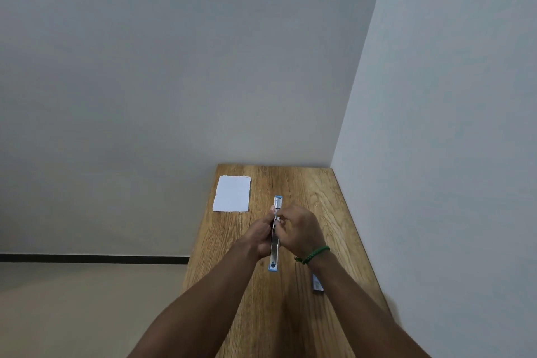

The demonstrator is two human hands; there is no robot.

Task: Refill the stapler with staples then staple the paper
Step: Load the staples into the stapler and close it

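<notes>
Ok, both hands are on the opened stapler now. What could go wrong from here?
The long blue-and-silver stapler is opened out flat. The left hand and right hand pinch at its middle, so a finger might get nipped if it snaps shut. The small grey box sits beside the right forearm near the edge of the wooden table and could be knocked off.

stapler on table, between left hand and right hand. paper beyond left hand, off to its left. small box just right of right wrist.
</notes>
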